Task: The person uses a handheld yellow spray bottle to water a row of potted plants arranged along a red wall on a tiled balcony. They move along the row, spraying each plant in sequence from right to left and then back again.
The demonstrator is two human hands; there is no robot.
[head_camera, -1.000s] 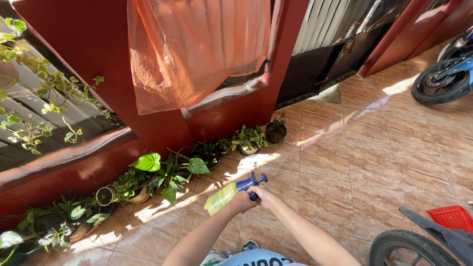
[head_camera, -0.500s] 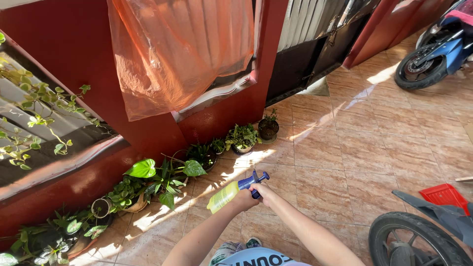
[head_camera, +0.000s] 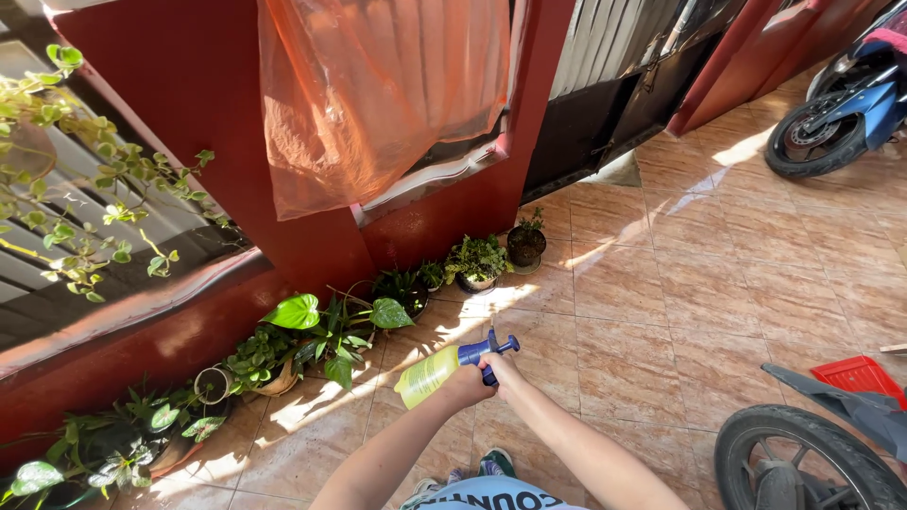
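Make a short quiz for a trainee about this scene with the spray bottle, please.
1. True or false: both hands are on the spray bottle.
2. Which colour is its pump top? A red, B blue, C white.
3. Where do the potted plants stand?

Key:
1. True: the left hand grips the neck, the right hand is at the pump.
2. B.
3. On the tiled floor, along the red wall.

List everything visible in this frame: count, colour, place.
Plastic spray bottle: one, yellow body, blue pump top, centre, held in both hands.
Potted plants: a row of several, green, along the red wall's base.
Trailing vine: one, green, upper left.
Plastic sheet: one, translucent orange, hanging top centre.
Motorcycle: one, blue, upper right.
Tyre: one, black, bottom right.
Red plastic thing: one, right edge.
Tiled floor: tan.
Left hand: grips bottle.
Right hand: on pump.
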